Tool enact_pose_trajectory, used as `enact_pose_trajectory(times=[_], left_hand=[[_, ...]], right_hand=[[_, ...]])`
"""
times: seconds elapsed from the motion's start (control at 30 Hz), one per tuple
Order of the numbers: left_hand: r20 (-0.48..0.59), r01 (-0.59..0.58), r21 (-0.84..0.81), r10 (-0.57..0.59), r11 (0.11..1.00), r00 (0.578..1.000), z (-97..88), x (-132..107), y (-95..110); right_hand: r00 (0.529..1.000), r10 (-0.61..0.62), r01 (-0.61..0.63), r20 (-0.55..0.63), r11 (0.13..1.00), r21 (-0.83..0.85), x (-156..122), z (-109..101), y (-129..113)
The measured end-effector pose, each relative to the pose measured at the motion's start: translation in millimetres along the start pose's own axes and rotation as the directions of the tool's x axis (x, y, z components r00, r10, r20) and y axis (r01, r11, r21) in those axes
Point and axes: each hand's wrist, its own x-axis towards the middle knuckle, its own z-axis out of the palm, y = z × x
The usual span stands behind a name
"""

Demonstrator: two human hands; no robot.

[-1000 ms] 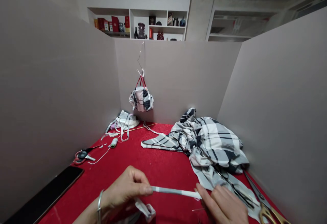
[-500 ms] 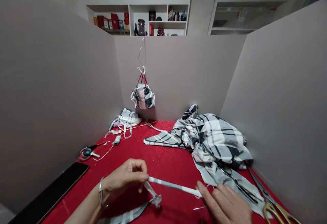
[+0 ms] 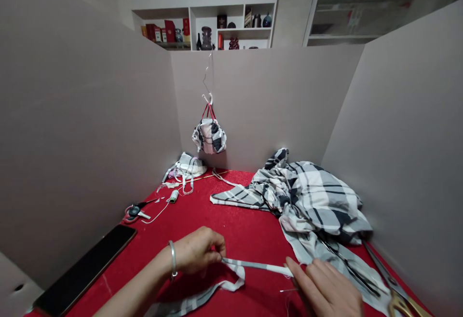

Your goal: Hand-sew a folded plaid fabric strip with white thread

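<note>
My left hand [image 3: 198, 251], with a silver bangle at the wrist, is closed in a pinch on one end of a narrow grey-and-white fabric strip [image 3: 253, 265]. My right hand [image 3: 325, 288] pinches the strip's other end, holding it taut above the red tabletop [image 3: 231, 220]. The rest of the strip loops down and trails back towards me on the red surface. A thin needle [image 3: 287, 290] lies on the cloth just left of my right hand.
A heap of plaid cloth [image 3: 307, 196] fills the right side. Gold-handled scissors [image 3: 394, 293] lie at the right edge. Small scissors [image 3: 133, 211], a thread spool [image 3: 174, 196] and a phone [image 3: 87, 271] sit left. A plaid pouch [image 3: 210, 136] hangs on the back panel. Grey panels wall the table.
My hands and the strip have shifted slightly right and lower in view. The bunched end of the strip below my left hand has uncurled into a loop lying on the red surface.
</note>
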Motion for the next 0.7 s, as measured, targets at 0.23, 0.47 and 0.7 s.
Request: enact_pose_trajectory(times=[0.23, 0.47, 0.7], left_hand=[[-0.102, -0.02, -0.589, -0.05, 0.808, 0.994, 11.4, 12, -9], [-0.077, -0.046, -0.666, -0.007, 0.745, 0.997, 19.3, 3, 10], [-0.175, -0.137, -0.506, 0.054, 0.852, 0.983, 11.0, -12, 17]], right_hand=[[0.999, -0.022, 0.021, -0.041, 1.0, -0.016, 2, 1, 1], [0.993, -0.039, 0.035, -0.113, 0.999, -0.041, 5, -3, -8], [0.999, 0.017, -0.018, -0.027, 1.0, -0.01, 5, -17, 0]])
